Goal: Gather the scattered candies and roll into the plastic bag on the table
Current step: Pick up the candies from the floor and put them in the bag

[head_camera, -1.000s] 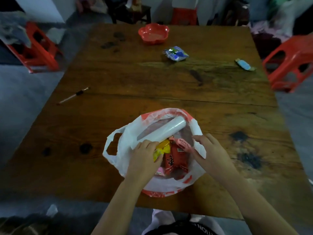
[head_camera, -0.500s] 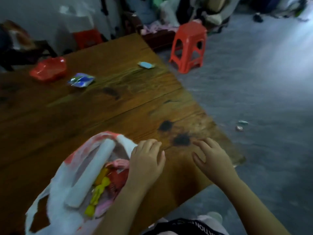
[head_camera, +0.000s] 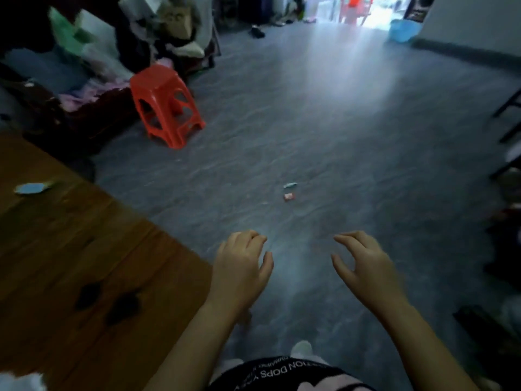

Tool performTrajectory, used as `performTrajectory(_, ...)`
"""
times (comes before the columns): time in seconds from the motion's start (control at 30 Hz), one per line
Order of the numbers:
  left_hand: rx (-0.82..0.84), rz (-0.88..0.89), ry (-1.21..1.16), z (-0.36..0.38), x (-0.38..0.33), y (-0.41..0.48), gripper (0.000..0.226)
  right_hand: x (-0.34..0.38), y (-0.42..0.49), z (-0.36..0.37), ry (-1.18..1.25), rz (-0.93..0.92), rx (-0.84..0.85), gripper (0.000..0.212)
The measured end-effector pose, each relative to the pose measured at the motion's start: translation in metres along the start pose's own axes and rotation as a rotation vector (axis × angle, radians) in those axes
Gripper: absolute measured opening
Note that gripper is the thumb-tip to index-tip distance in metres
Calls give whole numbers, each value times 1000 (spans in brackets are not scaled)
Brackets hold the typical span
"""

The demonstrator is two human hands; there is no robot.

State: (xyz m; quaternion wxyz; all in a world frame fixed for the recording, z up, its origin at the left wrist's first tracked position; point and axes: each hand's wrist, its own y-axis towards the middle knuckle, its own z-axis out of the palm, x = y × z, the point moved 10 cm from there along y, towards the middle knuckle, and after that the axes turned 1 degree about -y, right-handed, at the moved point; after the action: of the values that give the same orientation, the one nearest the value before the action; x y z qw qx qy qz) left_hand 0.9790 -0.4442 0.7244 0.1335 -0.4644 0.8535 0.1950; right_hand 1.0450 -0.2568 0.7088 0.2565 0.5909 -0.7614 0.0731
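Note:
Two small candies lie on the grey floor ahead of me: a pale blue one and a red one just below it. A blue-wrapped candy rests on the wooden table at the left. A white corner of the plastic bag shows at the bottom left edge. My left hand hovers off the table's corner with loosely curled fingers, holding nothing. My right hand is beside it over the floor, fingers spread and empty.
A red plastic stool stands on the floor beyond the table's far end. Piled clothes and bags fill the upper left. A blue basin sits near the bright doorway. Dark furniture legs line the right edge.
My view has swung right, from the bag on the table to the floor. Both hands have left the bag and the table and now hang over the floor, empty.

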Motion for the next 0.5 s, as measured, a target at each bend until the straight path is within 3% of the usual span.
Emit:
performTrajectory(0.2, 71, 107, -33, 50, -60, 64, 34, -87, 18, -31, -9, 152, -76, 29)
performTrajectory(0.4, 143, 169, -36, 95, -85, 139, 36, -148, 65, -39, 6, 248, -91, 37)
performTrajectory(0.5, 156, 170, -58, 119, -88, 193, 36, -176, 110, -41, 8, 288, -87, 29)
